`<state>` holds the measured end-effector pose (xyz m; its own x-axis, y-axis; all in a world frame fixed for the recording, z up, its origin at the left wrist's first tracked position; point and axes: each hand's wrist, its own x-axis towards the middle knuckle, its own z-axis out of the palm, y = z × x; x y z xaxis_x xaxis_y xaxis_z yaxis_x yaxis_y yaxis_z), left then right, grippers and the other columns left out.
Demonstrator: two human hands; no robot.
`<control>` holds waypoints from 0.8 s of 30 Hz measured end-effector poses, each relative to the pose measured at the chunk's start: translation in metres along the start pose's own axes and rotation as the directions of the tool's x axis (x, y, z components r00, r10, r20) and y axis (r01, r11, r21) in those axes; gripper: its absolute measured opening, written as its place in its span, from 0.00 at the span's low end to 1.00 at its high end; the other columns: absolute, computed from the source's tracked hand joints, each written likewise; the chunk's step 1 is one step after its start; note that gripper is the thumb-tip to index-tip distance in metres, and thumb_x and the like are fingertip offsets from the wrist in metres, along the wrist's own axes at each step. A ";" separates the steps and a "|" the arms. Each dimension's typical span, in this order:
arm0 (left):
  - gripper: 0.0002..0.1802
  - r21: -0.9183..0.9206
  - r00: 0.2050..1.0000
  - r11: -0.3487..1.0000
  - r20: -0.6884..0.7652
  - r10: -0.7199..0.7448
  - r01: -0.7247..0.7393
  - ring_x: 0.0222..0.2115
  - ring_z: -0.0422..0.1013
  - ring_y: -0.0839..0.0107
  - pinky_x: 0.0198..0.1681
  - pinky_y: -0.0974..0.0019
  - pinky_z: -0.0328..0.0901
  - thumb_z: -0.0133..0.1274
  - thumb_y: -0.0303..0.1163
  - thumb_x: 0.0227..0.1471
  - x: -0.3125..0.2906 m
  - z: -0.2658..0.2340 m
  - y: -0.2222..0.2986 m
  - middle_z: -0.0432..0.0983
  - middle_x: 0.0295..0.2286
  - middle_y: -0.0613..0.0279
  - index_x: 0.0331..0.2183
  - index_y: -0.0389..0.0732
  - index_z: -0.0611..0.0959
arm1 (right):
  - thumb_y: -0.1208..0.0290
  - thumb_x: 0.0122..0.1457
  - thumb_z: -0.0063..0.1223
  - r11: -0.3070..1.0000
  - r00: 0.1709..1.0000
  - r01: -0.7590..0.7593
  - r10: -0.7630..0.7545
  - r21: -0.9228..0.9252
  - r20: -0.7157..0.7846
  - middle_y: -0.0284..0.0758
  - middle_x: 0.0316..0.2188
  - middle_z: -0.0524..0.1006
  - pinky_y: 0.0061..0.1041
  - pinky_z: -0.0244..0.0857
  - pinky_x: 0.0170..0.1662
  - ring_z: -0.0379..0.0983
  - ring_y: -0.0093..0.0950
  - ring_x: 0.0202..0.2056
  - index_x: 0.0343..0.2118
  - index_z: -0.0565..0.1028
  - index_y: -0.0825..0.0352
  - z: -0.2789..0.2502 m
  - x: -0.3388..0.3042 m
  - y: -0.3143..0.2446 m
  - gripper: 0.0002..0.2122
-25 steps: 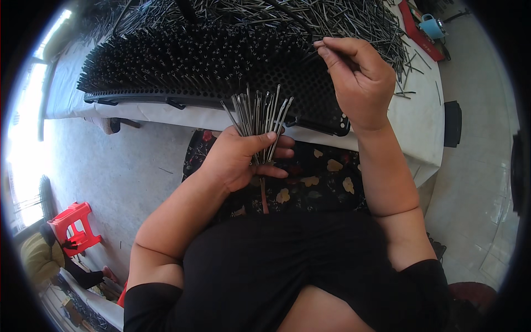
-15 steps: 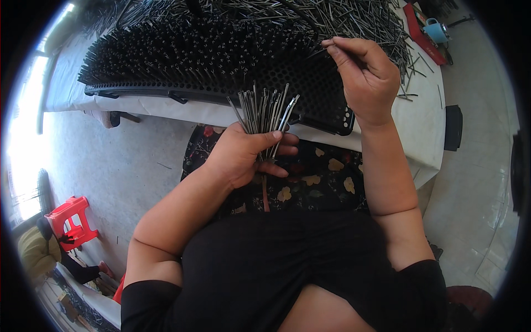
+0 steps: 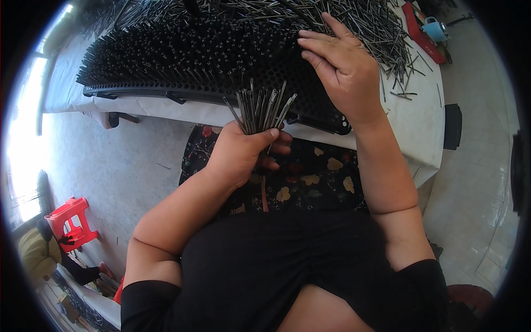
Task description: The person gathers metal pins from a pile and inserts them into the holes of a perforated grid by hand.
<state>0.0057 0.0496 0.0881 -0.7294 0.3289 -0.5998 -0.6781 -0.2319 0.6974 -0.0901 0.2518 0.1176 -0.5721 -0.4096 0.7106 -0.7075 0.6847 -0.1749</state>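
Note:
My left hand (image 3: 239, 148) is closed round a bundle of thin dark metal rods (image 3: 260, 110), which fan out upward from the thumb. Their lower ends are mostly hidden behind the fingers. Over the right part of a black perforated tray (image 3: 296, 83), my right hand (image 3: 349, 74) has its fingers stretched out and apart, with no rod visible in them. The fingertips are near the rods standing in the tray (image 3: 182, 52), which fill its left and middle. Rows of holes show bare toward its right end.
Loose rods (image 3: 365, 27) lie heaped on the white-covered table (image 3: 415, 124) behind the tray. At the far right are a red box (image 3: 425, 36) and a blue mug (image 3: 436, 30). A red plastic stool (image 3: 74, 221) and another person (image 3: 41, 252) are at the left.
My right hand has moved left and slightly up, its fingers going from a pinch on a rod to stretched out. The left hand with the bundle has shifted only slightly.

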 end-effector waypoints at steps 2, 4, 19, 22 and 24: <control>0.10 0.008 0.999 1.000 0.009 0.030 -0.031 0.32 0.77 0.68 0.25 0.70 0.73 0.50 0.25 0.59 -0.001 0.000 -0.001 0.79 0.35 0.55 0.42 0.34 0.77 | 0.77 0.49 0.64 0.997 0.981 -0.055 0.063 0.047 -0.186 0.32 0.28 0.82 0.24 0.71 0.40 0.78 0.29 0.38 0.32 0.81 0.65 -0.003 -0.007 -0.007 0.07; 0.11 0.021 0.993 0.993 0.040 0.114 -0.115 0.33 0.77 0.68 0.25 0.71 0.73 0.49 0.25 0.59 -0.004 0.002 0.000 0.80 0.35 0.55 0.43 0.34 0.77 | 0.78 0.51 0.64 0.728 0.834 -0.529 0.541 0.435 0.109 0.33 0.28 0.81 0.19 0.71 0.37 0.78 0.22 0.34 0.35 0.80 0.68 -0.018 -0.017 -0.040 0.08; 0.14 -0.106 0.996 0.990 0.030 -0.088 0.091 0.38 0.78 0.59 0.30 0.62 0.75 0.49 0.27 0.58 -0.003 0.003 0.012 0.79 0.39 0.48 0.45 0.32 0.74 | 0.84 0.57 0.56 0.676 0.801 -0.394 0.585 0.623 -0.128 0.36 0.33 0.81 0.17 0.73 0.35 0.78 0.20 0.33 0.38 0.76 0.72 -0.014 -0.043 -0.007 0.06; 0.14 -0.121 0.995 0.988 0.059 -0.084 0.091 0.38 0.78 0.59 0.31 0.61 0.75 0.50 0.27 0.58 -0.003 0.002 0.010 0.79 0.39 0.48 0.45 0.32 0.75 | 0.83 0.54 0.59 0.764 0.841 -0.416 0.530 0.493 -0.113 0.34 0.30 0.82 0.18 0.73 0.35 0.79 0.22 0.31 0.35 0.78 0.69 -0.009 -0.040 -0.007 0.06; 0.13 -0.129 0.996 0.988 0.044 -0.081 0.086 0.38 0.78 0.60 0.31 0.61 0.75 0.49 0.27 0.58 -0.003 0.003 0.009 0.79 0.39 0.48 0.45 0.32 0.75 | 0.81 0.52 0.61 0.919 0.937 -0.275 0.322 0.282 -0.134 0.34 0.30 0.82 0.19 0.72 0.31 0.79 0.26 0.29 0.35 0.79 0.65 -0.005 -0.036 -0.007 0.08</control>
<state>0.0017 0.0497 0.0975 -0.6672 0.3867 -0.6366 -0.7445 -0.3185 0.5868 -0.0623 0.2650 0.0964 -0.7083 -0.0832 0.7010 -0.6101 0.5717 -0.5486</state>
